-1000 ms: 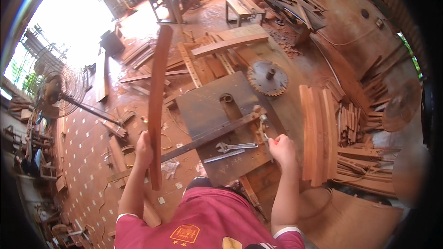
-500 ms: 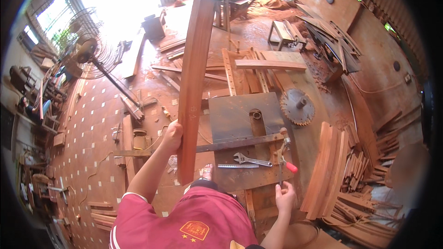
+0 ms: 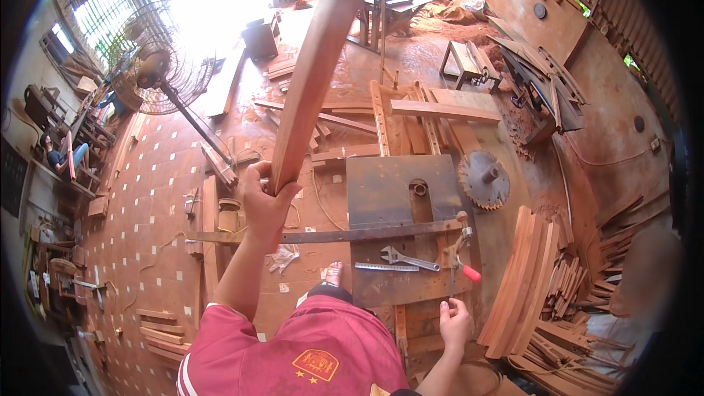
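A long reddish-brown wooden board [image 3: 312, 77] slants up and to the right in front of me, its far end past the top of the picture. My left hand [image 3: 265, 196] is wrapped round the board near its lower end. My right hand [image 3: 455, 321] is low on the right, fingers pinched together beside the saw table [image 3: 367, 290]. A thin dark piece shows at those fingertips; what it is I cannot make out. Just above them is a clamp with a red-tipped handle [image 3: 471, 273], at the end of a long straight bar [image 3: 352, 235] lying across the table.
An adjustable wrench [image 3: 411, 258] and a steel ruler [image 3: 386, 267] lie on the table. A toothed circular saw blade [image 3: 485, 180] rests at its right. Curved boards [image 3: 517, 282] are stacked nearby. A standing fan [image 3: 158, 66] is at the left; a person [image 3: 57, 158] sits beyond it.
The board has risen and tilted further right, and its broad face has turned. My left hand now grips close to its lower end. My right hand has barely moved.
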A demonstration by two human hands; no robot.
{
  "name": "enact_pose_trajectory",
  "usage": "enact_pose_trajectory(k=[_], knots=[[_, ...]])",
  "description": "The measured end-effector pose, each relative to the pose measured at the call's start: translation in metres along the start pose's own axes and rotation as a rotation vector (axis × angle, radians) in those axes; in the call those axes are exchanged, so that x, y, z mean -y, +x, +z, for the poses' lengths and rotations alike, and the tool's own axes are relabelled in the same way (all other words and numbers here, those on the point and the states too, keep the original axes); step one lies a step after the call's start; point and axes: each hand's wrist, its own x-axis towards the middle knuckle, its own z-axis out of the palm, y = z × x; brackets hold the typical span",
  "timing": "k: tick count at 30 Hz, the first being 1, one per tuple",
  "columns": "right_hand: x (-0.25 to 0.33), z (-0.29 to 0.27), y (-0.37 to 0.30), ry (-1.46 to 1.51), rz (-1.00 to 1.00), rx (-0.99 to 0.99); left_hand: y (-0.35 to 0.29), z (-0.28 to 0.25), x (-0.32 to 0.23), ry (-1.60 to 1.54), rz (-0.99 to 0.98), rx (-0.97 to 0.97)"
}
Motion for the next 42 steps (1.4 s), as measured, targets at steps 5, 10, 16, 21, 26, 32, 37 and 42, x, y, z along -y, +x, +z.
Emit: enact_pose_trajectory(k=[5, 10, 16, 21, 26, 32, 37, 42], knots=[[0.023, -0.01, 0.0, -0.056, -0.033, 0.004, 0.01, -0.025, 0.016, 0.506, 0.458, -0.097], [0.033, -0.009, 0.005, -0.118, -0.009, 0.058, 0.003, -0.035, 0.017, 0.606, 0.662, -0.066], [0.028, -0.004, 0.008, -0.029, 0.017, 0.065, -0.004, -0.049, 0.027, 0.693, 0.769, -0.069], [0.034, -0.007, 0.01, -0.073, -0.012, 0.09, 0.0, -0.068, 0.032, 0.703, 0.877, -0.083], [0.029, 0.0, 0.012, -0.064, -0.024, 0.149, -0.002, -0.076, 0.033, 0.682, 0.953, -0.084], [0.07, -0.001, 0.008, 0.29, -0.182, 0.107, -0.005, -0.076, 0.033, 0.687, 1.027, -0.025], [0.12, -0.002, 0.015, 0.418, -0.352, 0.229, -0.02, -0.063, 0.037, 0.652, 1.042, 0.099], [0.126, 0.007, 0.01, 0.241, -0.389, 0.37, -0.042, -0.053, 0.046, 0.643, 1.027, 0.174]])
